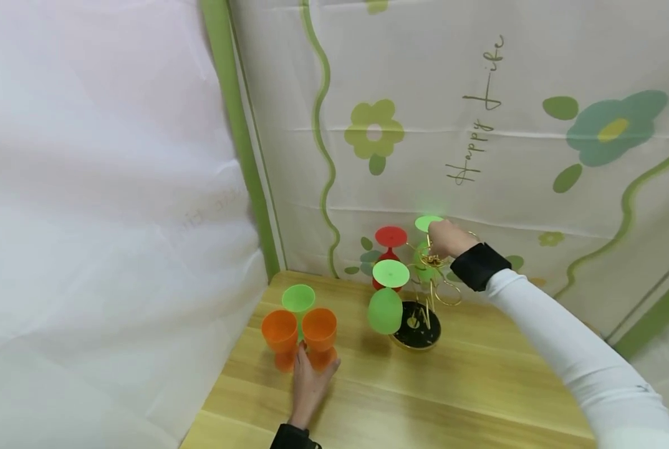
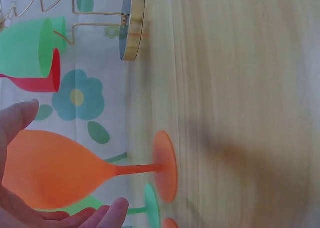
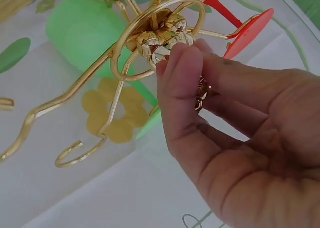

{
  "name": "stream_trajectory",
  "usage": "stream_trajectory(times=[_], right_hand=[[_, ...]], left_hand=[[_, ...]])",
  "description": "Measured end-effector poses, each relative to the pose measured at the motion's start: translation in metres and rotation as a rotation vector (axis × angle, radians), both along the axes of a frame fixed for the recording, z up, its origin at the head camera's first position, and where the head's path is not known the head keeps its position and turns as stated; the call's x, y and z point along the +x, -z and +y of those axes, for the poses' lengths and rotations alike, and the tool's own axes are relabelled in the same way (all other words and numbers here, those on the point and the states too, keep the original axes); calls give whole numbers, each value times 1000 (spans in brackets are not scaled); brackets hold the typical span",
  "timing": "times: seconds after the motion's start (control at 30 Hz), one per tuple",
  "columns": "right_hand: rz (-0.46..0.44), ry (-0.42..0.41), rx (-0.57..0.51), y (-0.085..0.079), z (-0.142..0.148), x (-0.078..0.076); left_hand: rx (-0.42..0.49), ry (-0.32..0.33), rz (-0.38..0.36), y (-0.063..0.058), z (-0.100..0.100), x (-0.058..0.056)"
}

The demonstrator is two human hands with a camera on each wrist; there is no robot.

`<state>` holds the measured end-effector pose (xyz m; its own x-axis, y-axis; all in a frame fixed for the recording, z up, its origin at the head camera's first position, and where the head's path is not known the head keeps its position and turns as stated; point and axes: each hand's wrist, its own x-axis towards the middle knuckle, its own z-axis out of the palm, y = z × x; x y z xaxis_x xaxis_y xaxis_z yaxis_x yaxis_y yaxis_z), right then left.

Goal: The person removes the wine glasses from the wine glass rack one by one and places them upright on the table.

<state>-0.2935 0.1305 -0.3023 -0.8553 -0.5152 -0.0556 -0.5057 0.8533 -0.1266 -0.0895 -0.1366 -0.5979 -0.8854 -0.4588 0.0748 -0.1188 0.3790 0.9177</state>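
Observation:
My left hand (image 1: 310,386) is at the right-hand orange goblet (image 1: 320,327), thumb and fingers spread to either side. The left wrist view shows a gap between its thumb and the bowl. Another orange goblet (image 1: 280,333) and a green goblet (image 1: 298,298) stand upright beside it. My right hand (image 1: 446,239) pinches the gold ornament at the top of a wine glass rack (image 3: 160,38). From the rack's hooks hang upside down a front green goblet (image 1: 386,312), a red goblet (image 1: 391,237) and a rear green goblet (image 1: 428,222), partly hidden.
The rack's round black base (image 1: 418,324) stands on the wooden table (image 1: 424,386) near the back. Behind it hangs a white flowered cloth (image 1: 413,81), with a plain white sheet (image 1: 104,218) on the left. A bare gold hook (image 3: 75,158) shows in the right wrist view.

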Motion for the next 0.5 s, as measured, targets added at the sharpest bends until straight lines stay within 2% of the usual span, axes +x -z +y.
stream_trajectory(times=[0.2,0.37,0.5], right_hand=[[0,-70,-21,-4,-7,2],[71,-106,-46,0,-5,-2],[88,-116,-40,2,-3,-7]], left_hand=[[35,9,-3,-2,1,0],[44,5,11,-4,-2,0],[25,2,15,-3,-3,0]])
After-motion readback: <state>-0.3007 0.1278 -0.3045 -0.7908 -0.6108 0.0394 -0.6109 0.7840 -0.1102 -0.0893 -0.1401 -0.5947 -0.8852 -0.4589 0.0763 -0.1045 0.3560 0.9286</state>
